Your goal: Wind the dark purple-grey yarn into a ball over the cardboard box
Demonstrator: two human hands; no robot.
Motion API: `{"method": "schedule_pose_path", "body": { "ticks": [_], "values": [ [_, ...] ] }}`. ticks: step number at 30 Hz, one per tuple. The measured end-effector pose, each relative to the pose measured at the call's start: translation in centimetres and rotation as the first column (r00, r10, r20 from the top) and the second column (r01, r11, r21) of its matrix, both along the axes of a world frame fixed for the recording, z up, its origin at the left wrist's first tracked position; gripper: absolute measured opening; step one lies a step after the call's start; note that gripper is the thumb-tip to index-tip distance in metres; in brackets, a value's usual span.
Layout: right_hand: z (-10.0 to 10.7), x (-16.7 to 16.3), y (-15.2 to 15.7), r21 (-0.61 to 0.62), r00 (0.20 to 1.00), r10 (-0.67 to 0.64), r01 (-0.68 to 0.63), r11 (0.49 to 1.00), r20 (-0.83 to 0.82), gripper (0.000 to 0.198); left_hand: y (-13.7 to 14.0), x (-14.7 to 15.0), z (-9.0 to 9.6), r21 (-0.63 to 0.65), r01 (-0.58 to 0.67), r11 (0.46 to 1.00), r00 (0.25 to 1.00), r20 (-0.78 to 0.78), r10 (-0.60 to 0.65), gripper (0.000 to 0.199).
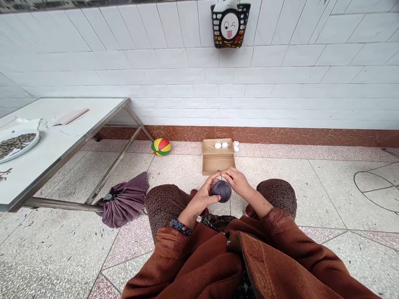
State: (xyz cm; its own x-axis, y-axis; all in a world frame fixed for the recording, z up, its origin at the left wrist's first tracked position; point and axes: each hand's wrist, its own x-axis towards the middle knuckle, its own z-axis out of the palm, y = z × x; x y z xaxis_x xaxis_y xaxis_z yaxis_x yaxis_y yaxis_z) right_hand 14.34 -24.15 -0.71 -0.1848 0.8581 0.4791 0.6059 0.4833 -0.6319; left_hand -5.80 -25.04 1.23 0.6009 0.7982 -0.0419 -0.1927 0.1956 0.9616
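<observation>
A ball of dark purple-grey yarn (222,192) is held above the gap between my knees. My left hand (204,195) curls around its left side, with the thumb along the bottom. Above the ball's top, my right hand (237,180) pinches a strand of the same yarn (221,177) between thumb and fingers. Just beyond my hands, an open cardboard box (218,162) lies on the floor. Two white yarn balls (221,145) rest in its lid part, and more small white balls (236,146) sit beside it on the right.
On the left stands a white table (62,143) with a metal frame, bearing a plate of seeds (20,145) and a pinkish object (71,116). Beneath its edge lies a purple umbrella (124,201). A colourful ball (161,147) is near the wall, where a black basket (230,27) hangs.
</observation>
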Motion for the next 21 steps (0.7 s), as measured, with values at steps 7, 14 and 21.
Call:
{"method": "schedule_pose_path", "body": {
  "ticks": [7,14,21],
  "values": [
    [-3.4,-0.8,-1.6,-0.124,0.999,0.026,-0.029,0.992,-0.026,0.023,0.3,-0.3,0.8,-0.199,-0.181,0.963,0.952,0.211,0.222,0.068],
    [-2.5,-1.8,-3.0,-0.131,0.979,0.191,-0.182,0.975,0.066,0.026,1.4,-0.1,-0.4,-0.23,-0.399,0.888,0.886,0.153,0.438,0.061],
    [0.0,-2.2,-4.0,-0.016,0.949,0.265,-0.266,0.964,0.173,0.025,1.8,-0.2,-1.7,0.029,-0.534,0.845,0.833,-0.154,0.531,0.07]
  ]
}}
